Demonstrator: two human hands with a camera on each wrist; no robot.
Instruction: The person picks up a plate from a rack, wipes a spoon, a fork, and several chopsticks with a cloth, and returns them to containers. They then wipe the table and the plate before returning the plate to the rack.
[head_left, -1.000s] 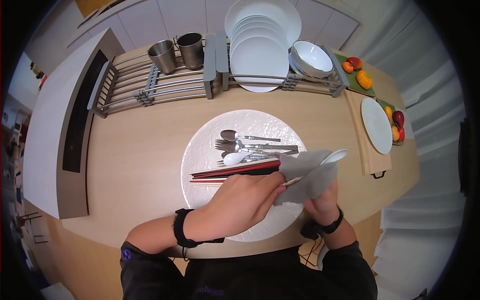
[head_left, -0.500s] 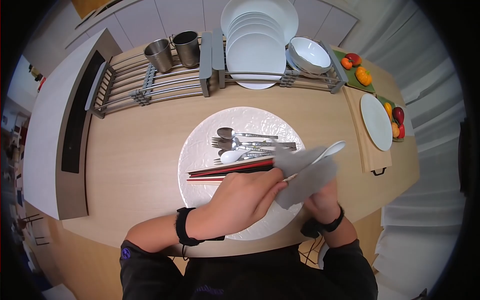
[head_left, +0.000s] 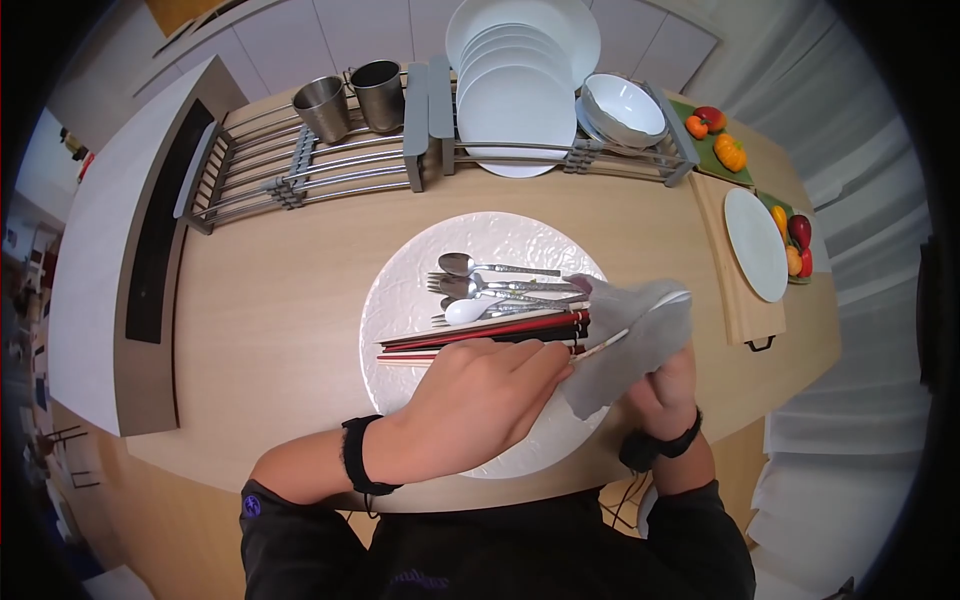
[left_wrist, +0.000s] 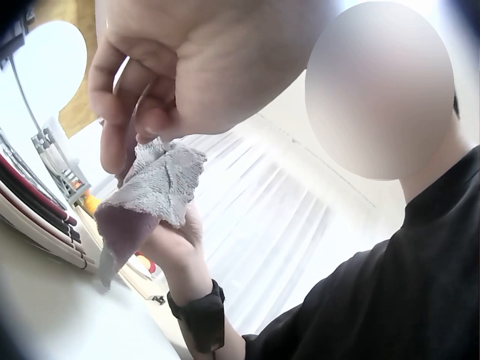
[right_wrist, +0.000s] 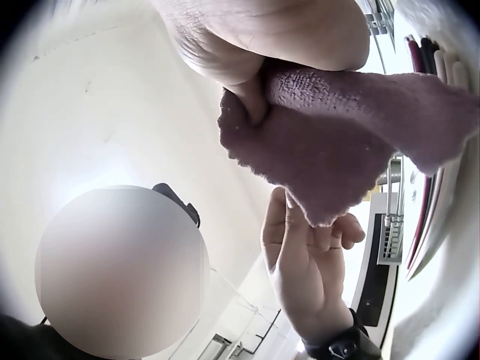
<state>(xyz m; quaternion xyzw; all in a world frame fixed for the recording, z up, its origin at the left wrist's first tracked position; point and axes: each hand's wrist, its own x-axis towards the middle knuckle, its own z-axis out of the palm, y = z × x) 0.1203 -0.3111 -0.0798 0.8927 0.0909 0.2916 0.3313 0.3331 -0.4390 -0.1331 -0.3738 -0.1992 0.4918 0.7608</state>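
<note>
My left hand (head_left: 480, 395) pinches the end of a slim, pale patterned handle (head_left: 602, 345), which looks like that of a white spoon. Around its far end, my right hand (head_left: 668, 388) holds a cloth (head_left: 635, 345), grey on one side and purplish on the other in the right wrist view (right_wrist: 322, 150). The cloth covers most of the white end. Below the hands lies a large white textured plate (head_left: 410, 270). On it are red, black and cream chopsticks (head_left: 490, 333), several metal spoons and forks (head_left: 515, 285), and a white spoon (head_left: 466, 311).
Behind the plate stands a metal dish rack (head_left: 350, 165) with two metal cups (head_left: 322, 110), upright white plates (head_left: 515, 110) and bowls (head_left: 625, 108). To the right, a wooden board (head_left: 750, 315) bears a white oval plate (head_left: 757, 245), near colourful vegetables (head_left: 732, 152). A white-and-grey box-like unit (head_left: 130, 260) stands left.
My right hand and the cloth have shifted slightly right, and the cloth has slid over the white end that stuck out before. The chopstick ends now show. My left hand keeps its pinch.
</note>
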